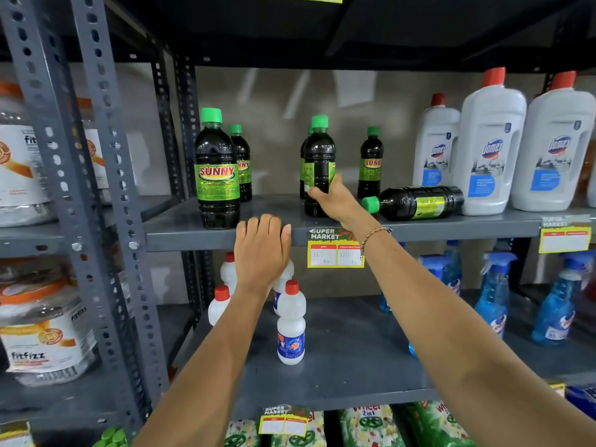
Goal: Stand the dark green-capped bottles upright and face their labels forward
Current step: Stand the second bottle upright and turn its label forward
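Several dark bottles with green caps stand on the grey shelf (180, 221). The front left bottle (216, 171) is upright with its SUNNY label forward, and a second bottle (242, 162) stands behind it. My right hand (335, 198) grips the lower part of the middle bottle (318, 156), which is upright with its label turned sideways; another bottle is mostly hidden behind it. A back bottle (371, 162) stands label forward. One bottle (416, 203) lies on its side, cap pointing left. My left hand (262, 250) rests on the shelf's front edge, holding nothing.
White Domex bottles (490, 150) with red caps stand at the right, close to the lying bottle. A price tag (335, 250) hangs on the shelf edge. Below are small white bottles (291, 324) and blue spray bottles (493, 298). Grey slotted uprights (106, 188) frame the left side.
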